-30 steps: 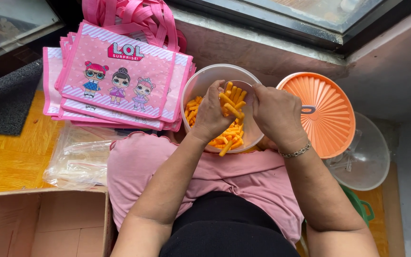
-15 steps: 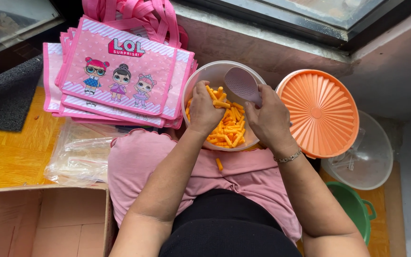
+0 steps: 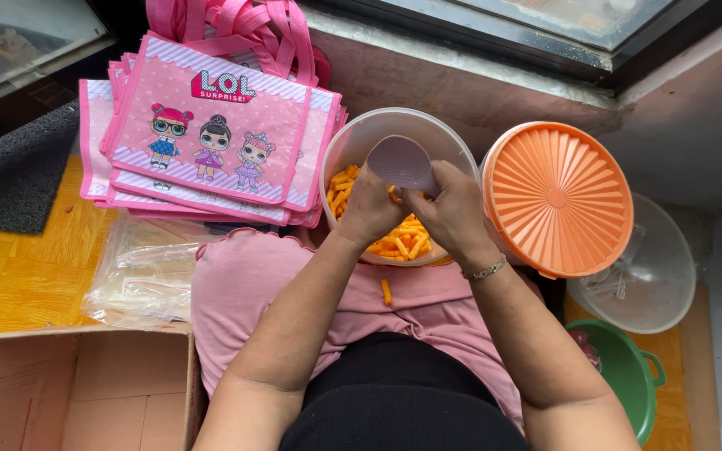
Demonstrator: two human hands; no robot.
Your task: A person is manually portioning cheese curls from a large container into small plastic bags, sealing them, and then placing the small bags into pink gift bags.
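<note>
Looking from the left, I see my left hand (image 3: pixel 369 209) and right hand (image 3: pixel 453 213) together over the clear bowl (image 3: pixel 353 146) of orange puffed sticks (image 3: pixel 403 242), fingers of both hands pinching 1 small lilac scoop (image 3: pixel 401 161). Rightward sits an orange ribbed lid (image 3: pixel 557 199).

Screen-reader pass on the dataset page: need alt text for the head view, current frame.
Seen from above, a person's left hand and right hand hold a small pale scoop over a clear bowl of orange snack sticks on their lap. Pink cartoon tote bags lie to the left, an orange ribbed lid to the right, and a cardboard box at lower left.
</note>
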